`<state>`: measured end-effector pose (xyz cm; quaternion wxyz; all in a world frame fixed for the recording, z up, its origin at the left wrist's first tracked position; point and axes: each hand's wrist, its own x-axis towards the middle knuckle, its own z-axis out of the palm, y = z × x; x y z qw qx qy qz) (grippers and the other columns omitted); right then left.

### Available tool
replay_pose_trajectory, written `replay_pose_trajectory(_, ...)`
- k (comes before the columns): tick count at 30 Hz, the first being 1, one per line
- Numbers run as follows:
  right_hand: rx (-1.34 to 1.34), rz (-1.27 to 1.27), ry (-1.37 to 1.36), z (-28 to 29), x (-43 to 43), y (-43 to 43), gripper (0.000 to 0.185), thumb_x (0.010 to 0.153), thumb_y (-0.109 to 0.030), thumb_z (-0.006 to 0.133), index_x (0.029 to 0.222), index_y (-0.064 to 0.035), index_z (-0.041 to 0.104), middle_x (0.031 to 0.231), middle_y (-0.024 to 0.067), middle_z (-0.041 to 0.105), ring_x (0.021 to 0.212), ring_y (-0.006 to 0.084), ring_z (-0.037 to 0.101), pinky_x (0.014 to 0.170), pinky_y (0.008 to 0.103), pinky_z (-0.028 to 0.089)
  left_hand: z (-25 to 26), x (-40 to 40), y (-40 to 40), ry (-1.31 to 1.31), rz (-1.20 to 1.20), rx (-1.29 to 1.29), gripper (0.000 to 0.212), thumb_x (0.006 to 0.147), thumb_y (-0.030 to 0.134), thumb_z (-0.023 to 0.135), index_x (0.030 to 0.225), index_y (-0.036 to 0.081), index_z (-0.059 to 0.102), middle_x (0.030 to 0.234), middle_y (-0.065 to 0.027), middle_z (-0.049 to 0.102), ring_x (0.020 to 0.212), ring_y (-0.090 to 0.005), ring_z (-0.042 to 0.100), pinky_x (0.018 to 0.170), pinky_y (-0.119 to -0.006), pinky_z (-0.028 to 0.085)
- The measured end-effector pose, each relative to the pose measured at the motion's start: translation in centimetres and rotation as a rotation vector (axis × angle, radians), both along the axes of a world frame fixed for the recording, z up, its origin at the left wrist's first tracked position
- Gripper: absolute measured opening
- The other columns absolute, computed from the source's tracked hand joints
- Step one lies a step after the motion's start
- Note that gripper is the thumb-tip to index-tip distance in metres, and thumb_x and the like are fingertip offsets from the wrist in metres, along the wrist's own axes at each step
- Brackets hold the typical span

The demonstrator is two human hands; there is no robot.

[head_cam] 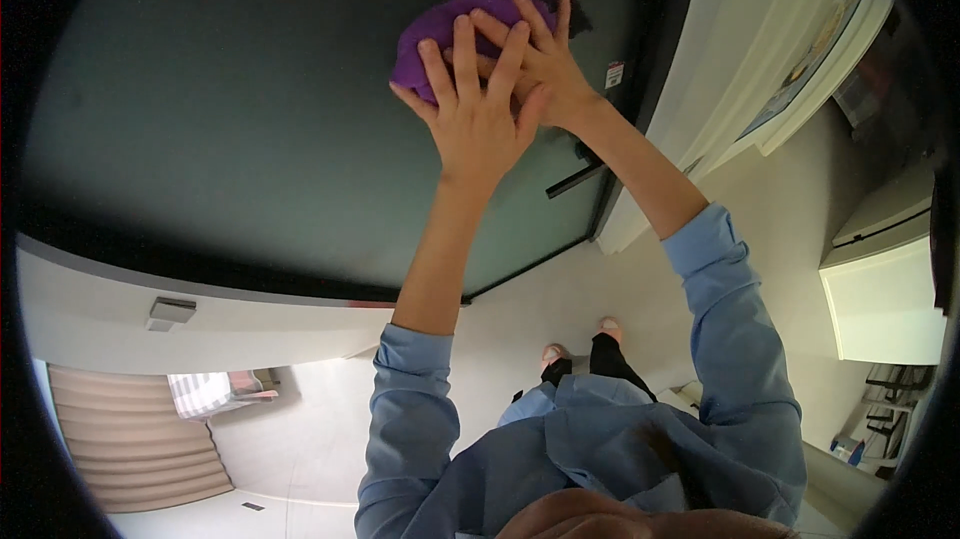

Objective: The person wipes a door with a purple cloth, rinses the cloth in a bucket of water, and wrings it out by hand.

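A purple cloth (424, 40) is bunched flat against the frosted glass pane (247, 89) of a dark-framed door. My left hand (480, 108) holds the cloth to the glass with its fingers spread. Beside it and partly beneath it, my right hand (553, 78) presses on the cloth's right part, its fingers also spread. The two hands overlap at the left thumb and the right palm. What the palms cover of the cloth is hidden. Below my right wrist, a black lever handle (574, 181) sticks out from the door.
A small label with writing (614, 75) sits near the door's right edge. Pale curtain-like folds (720, 66) hang beyond it. A wall switch (172, 312) and a beige curtain (135, 441) are at lower left. At right stands a white cabinet (885, 303). My feet are on the pale floor (517, 299).
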<state>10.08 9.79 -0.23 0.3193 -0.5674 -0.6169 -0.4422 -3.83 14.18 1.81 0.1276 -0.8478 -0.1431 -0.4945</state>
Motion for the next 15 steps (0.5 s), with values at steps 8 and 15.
replay_pose_trajectory(8,0.004,0.041,0.147,-10.1,1.1,-0.9,0.061,0.088,-0.05,0.061,0.146,-0.0439,0.043,0.163,-0.0076,0.019,0.15,0.0376,0.002,0.101,0.0864,0.008,-8.8,1.1,-0.5,0.202,0.056,0.019,0.057,0.09,0.056,0.057,0.144,0.042,0.049,0.16,-0.0074,0.03,0.144,-0.0396,0.024,0.103,-0.08,0.012)
replay_pose_trajectory(15,-0.143,0.058,0.248,-19.6,2.1,-3.1,0.071,0.087,-0.051,0.063,0.151,-0.0339,0.039,0.164,-0.0098,0.016,0.151,0.038,-0.008,0.102,0.0858,0.007,-17.1,1.9,-2.3,0.267,0.037,-0.07,0.052,0.093,0.055,0.054,0.143,0.043,0.049,0.16,-0.0022,0.028,0.147,-0.0337,0.017,0.105,-0.077,0.013)
